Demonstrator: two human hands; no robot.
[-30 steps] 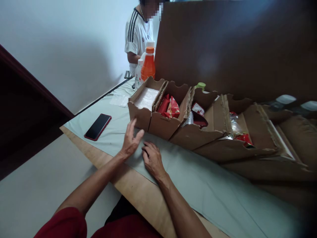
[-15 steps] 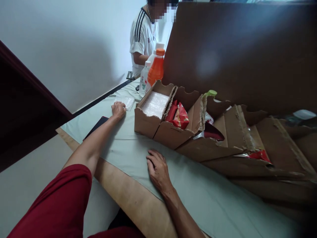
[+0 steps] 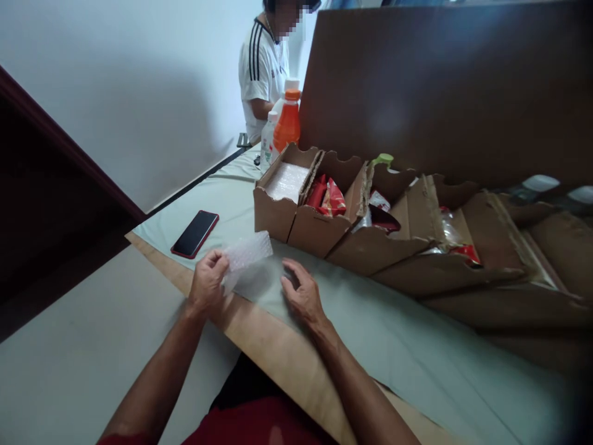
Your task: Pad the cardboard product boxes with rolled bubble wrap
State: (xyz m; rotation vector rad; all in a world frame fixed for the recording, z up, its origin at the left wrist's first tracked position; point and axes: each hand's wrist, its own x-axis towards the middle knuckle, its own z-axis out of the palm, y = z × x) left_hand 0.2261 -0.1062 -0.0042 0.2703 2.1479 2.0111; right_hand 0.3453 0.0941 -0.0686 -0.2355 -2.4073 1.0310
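A clear sheet of bubble wrap (image 3: 250,252) is pinched in my left hand (image 3: 209,281), raised over the near edge of the table. My right hand (image 3: 303,290) is to the right of the sheet, fingers curved and apart, holding nothing. Beyond my left hand a smartphone (image 3: 195,233) in a red case lies on the pale green cloth. In front of both hands, the first cardboard bin (image 3: 274,213) contains a stack of bubble wrap pieces (image 3: 288,182).
More cardboard bins (image 3: 356,247) run to the right, with red packets (image 3: 331,198) in one. Behind the first bin stand an orange bottle (image 3: 287,123) and a clear bottle (image 3: 267,142). A person in a white shirt (image 3: 259,68) is at the far end. A brown panel (image 3: 440,93) rises behind the bins.
My left hand has drawn the bubble wrap off the table towards me, uncovering the phone. My right hand has lifted a little, its fingers spreading.
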